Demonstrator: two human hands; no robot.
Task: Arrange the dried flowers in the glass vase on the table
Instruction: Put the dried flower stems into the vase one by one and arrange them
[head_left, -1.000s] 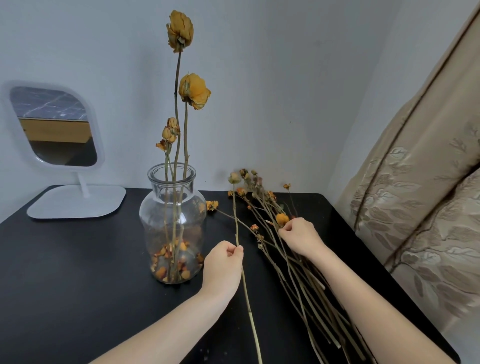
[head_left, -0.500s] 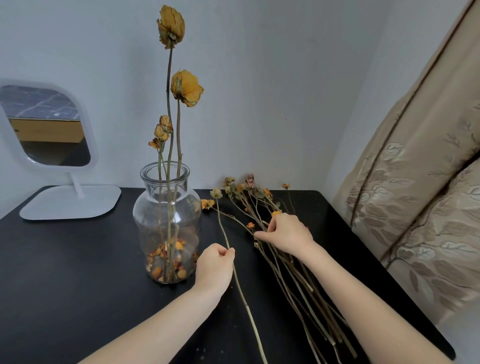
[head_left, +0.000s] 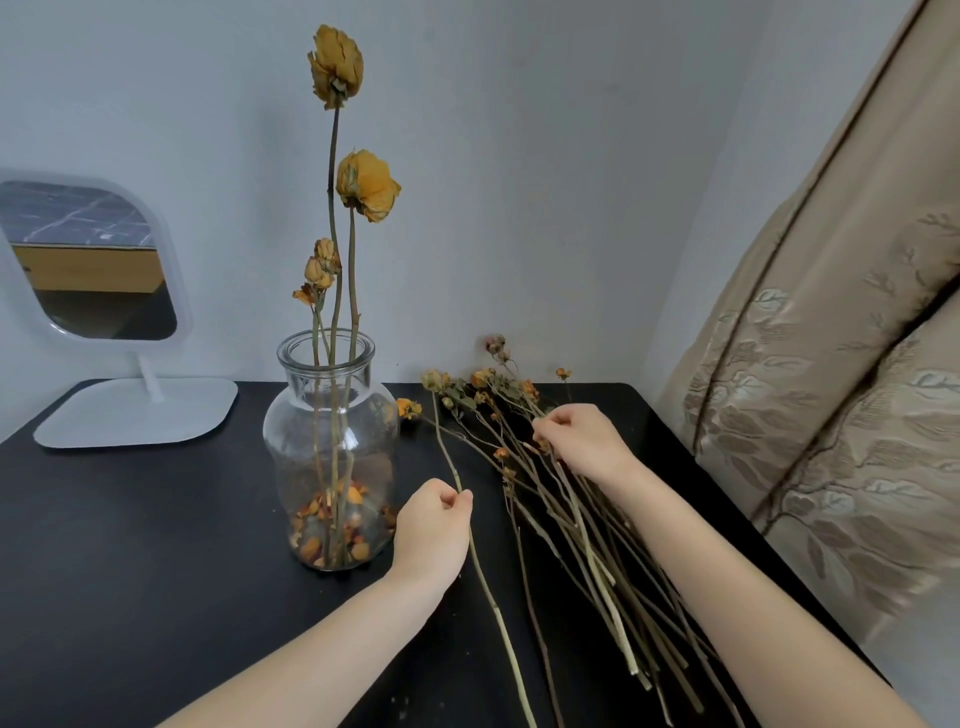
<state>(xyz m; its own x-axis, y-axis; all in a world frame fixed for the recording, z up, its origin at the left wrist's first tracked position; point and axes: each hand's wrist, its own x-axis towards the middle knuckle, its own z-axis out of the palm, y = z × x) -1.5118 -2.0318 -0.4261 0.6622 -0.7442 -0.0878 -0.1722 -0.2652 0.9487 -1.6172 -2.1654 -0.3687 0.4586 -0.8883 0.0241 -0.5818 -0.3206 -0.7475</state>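
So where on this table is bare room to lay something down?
Bare table in front of the mirror base, left of the glass vase. Crowded right of the vase: left hand pinching a stem, the stem pile under the right hand.

Pale wall (head_left: 545, 171), beige patterned curtain (head_left: 831, 426)

Over the desk (head_left: 130, 519), the left forearm (head_left: 322, 644) and right forearm (head_left: 727, 587) are sleeveless; the left hand (head_left: 434, 525) and right hand (head_left: 582, 441) are bare.
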